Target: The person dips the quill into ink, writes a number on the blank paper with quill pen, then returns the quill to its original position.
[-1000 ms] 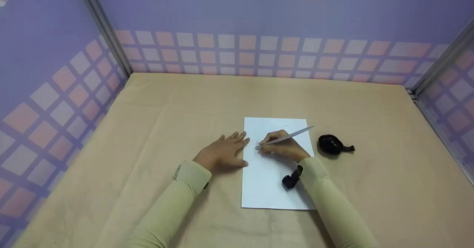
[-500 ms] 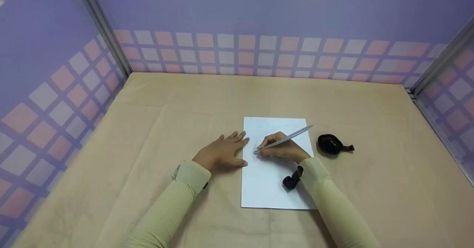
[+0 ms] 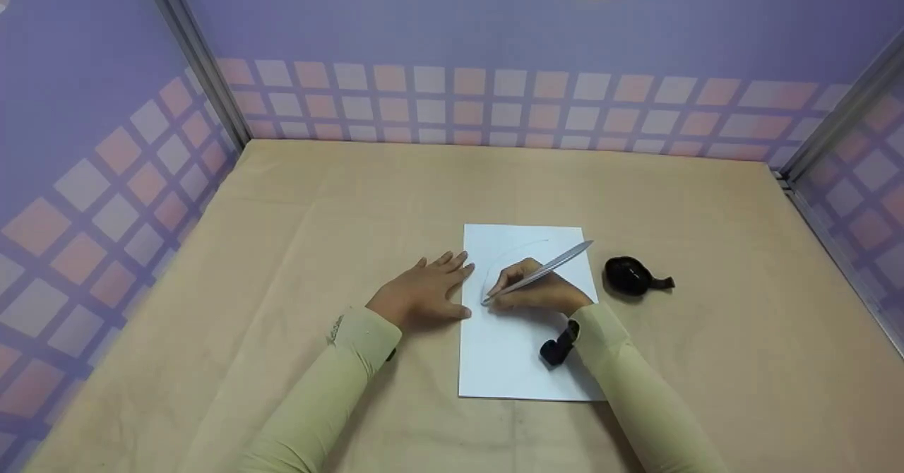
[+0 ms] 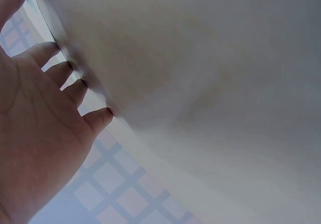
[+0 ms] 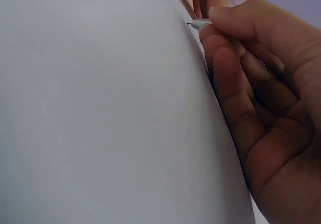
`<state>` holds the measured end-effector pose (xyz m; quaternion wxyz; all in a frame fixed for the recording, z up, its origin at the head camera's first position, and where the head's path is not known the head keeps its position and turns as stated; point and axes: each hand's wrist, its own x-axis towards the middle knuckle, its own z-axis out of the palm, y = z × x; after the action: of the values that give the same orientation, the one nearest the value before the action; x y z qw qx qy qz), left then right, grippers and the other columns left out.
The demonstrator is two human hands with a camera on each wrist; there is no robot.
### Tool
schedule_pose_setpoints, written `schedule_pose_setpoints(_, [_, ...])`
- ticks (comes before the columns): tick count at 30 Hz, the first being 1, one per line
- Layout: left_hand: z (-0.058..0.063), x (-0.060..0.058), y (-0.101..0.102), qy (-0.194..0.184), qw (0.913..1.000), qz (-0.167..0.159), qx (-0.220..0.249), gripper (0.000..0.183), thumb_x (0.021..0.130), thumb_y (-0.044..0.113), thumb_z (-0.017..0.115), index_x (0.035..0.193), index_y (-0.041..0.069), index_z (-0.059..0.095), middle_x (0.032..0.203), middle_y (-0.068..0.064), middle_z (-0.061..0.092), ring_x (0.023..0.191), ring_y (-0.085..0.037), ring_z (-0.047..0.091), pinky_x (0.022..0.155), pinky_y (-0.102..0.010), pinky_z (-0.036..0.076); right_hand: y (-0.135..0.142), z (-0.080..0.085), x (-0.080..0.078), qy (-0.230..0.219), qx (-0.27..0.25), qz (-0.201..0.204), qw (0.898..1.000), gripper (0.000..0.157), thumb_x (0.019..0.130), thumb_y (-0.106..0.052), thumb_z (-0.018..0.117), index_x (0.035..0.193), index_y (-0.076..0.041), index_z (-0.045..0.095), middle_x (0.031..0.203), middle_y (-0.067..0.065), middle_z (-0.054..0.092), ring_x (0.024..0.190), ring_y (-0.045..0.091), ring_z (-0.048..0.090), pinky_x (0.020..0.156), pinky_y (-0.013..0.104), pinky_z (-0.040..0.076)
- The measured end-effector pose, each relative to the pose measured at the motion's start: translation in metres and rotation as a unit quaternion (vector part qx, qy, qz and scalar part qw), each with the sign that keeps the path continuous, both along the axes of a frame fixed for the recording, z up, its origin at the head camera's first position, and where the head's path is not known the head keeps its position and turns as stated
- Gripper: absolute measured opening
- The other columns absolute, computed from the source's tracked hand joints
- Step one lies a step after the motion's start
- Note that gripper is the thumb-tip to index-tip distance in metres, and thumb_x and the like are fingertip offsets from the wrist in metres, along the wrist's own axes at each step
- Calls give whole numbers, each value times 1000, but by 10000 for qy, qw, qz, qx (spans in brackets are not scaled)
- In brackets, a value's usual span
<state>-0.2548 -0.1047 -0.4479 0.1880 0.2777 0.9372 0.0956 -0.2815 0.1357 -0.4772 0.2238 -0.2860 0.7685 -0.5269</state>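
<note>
A white sheet of paper (image 3: pixel 508 367) lies on the cloth-covered table. My right hand (image 3: pixel 540 291) rests on it and pinches a slim silver pen (image 3: pixel 558 261) between thumb and fingers. The pen's tip meets the paper near its left side, and a thin curved line (image 3: pixel 505 253) runs from there up toward the top. In the right wrist view, the pen's pointed tip (image 5: pixel 199 23) sticks out past the thumb. My left hand (image 3: pixel 427 293) lies flat with fingers spread, its fingertips and thumb at the paper's left edge. The left wrist view shows these fingers (image 4: pixel 75 91) straight.
A small black dish with a short handle (image 3: pixel 628 277) stands right of the paper. A black wrist camera (image 3: pixel 558 349) hangs from the right cuff over the paper. Purple walls with pink and white squares (image 3: pixel 470 113) border the table (image 3: pixel 367 190) at the back and sides.
My right hand has moved the pen tip down along the paper's left side. The curved line now shows more fully above it. The left hand has stayed in place.
</note>
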Motion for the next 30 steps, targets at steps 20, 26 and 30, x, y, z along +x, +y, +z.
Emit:
schedule_pose_setpoints(20, [-1, -1, -1, 75, 10000, -41, -32, 83, 89, 57, 51, 155, 19, 17, 163, 1, 6, 151, -21, 4, 120, -52, 10, -2, 23, 19, 110, -309, 521, 9981, 16, 78, 8, 71, 92, 16, 67, 88, 22, 71, 75, 1, 61, 72, 14, 45])
schedule_pose_setpoints(26, [-1, 0, -1, 88, 10000, -39, -21, 83, 90, 57, 51, 155, 20, 17, 163, 1, 6, 151, -21, 4, 120, -52, 10, 0, 8, 10, 157, -193, 593, 9979, 15, 79, 6, 72, 92, 13, 68, 83, 13, 73, 73, 1, 59, 70, 15, 45])
schedule_pose_setpoints(30, [1, 2, -1, 28, 10000, 22, 34, 82, 90, 57, 51, 155, 20, 18, 163, 2, 6, 151, -20, 4, 121, -51, 8, 1, 2, 7, 22, 52, 479, 9988, 17, 78, -2, 76, 92, 6, 72, 82, 3, 74, 74, 2, 58, 72, 16, 44])
